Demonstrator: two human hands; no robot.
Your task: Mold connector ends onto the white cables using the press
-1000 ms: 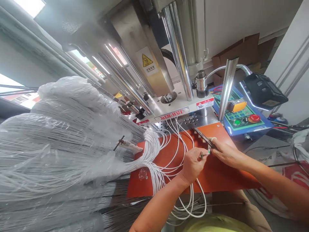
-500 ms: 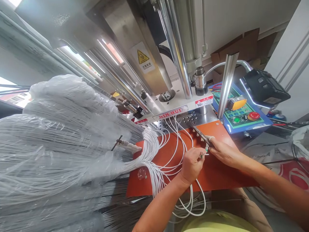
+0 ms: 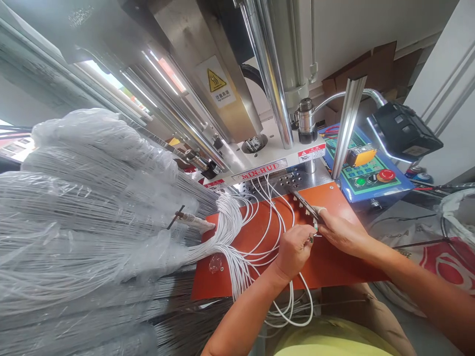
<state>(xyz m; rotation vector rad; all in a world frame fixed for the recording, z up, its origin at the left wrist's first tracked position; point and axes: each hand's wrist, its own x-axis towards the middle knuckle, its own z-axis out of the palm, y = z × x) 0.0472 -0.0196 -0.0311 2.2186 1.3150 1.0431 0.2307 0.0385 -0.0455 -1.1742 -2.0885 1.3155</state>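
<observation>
My right hand [image 3: 343, 233] grips the near end of a dark metal bar [image 3: 306, 205] that slants away over the orange board [image 3: 334, 264]. Several small pale pieces sit in a row along the bar's side. Close beside it, my left hand [image 3: 297, 245] is closed in a pinch at the bar's near end. A small green-and-metal connector [image 3: 310, 238] shows at its fingertips, partly hidden by them. White cables [image 3: 272, 217] loop over the board from the press, and some pass behind my left hand.
A press [image 3: 260, 170] marked MIN-HUI stands behind the board. Thick bundles of plastic-wrapped cables [image 3: 92, 212] fill the left. To the right are a blue control box [image 3: 371, 190] with a red button, a metal post [image 3: 349, 128] and a black lamp [image 3: 406, 131].
My left hand's fingertips have come slightly closer to the bar's near end. My right hand keeps its grip on the bar. The whole view has shifted a little.
</observation>
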